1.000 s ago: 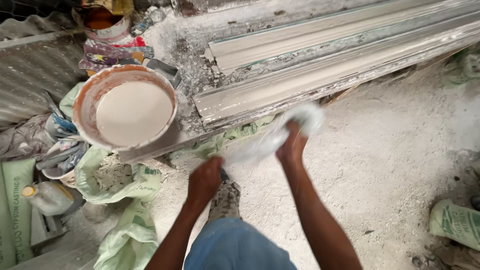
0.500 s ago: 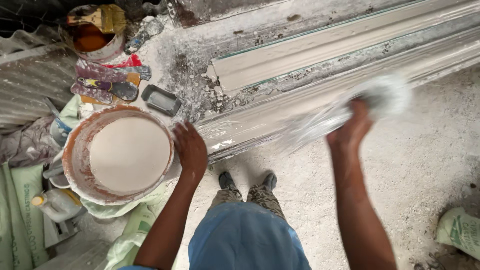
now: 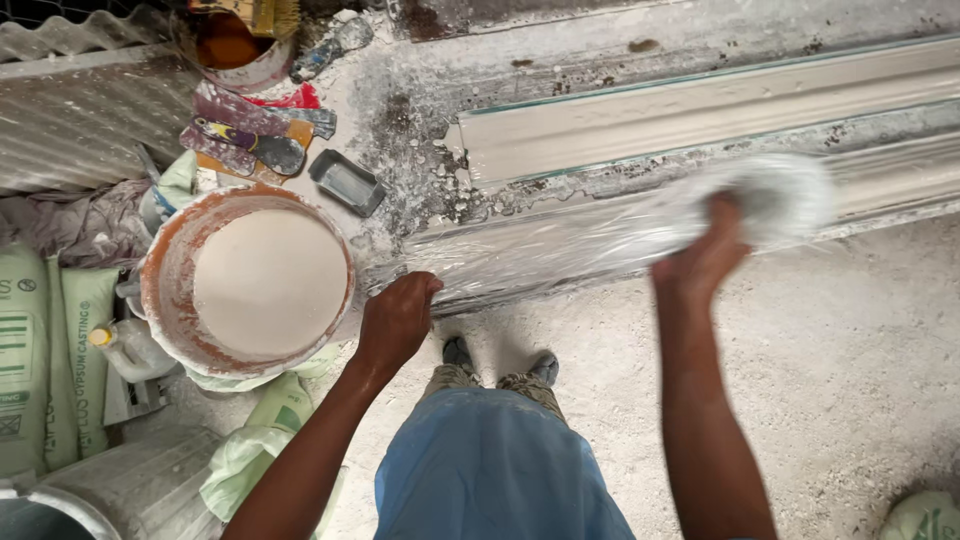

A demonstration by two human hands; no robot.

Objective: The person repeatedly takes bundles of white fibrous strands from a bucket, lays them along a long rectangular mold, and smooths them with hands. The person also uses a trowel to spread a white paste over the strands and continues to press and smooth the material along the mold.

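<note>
White fibre sheet [image 3: 600, 245] lies stretched along the bench edge between 2 hands. Left hand [image 3: 398, 318] closed on its left end; right hand [image 3: 708, 255] grips the bunched, blurred right end.

a long workbench [image 3: 420, 150], caked and spattered with white plaster, is seen running across the upper part of the view. two long pale moulding strips [image 3: 700, 105] are laid lengthwise on it, side by side. a stretch of thin white fibre sheet [image 3: 560, 250] is spread over the nearer strip. a small grey rectangular tray [image 3: 346, 182] is set near the strips' left end. further left, a few stained scrapers [image 3: 250, 140] are laid together, just in front of a round tub [image 3: 232, 45]. a large bowl [image 3: 165, 290] filled with white plaster is placed at the bench's left front corner.
</note>
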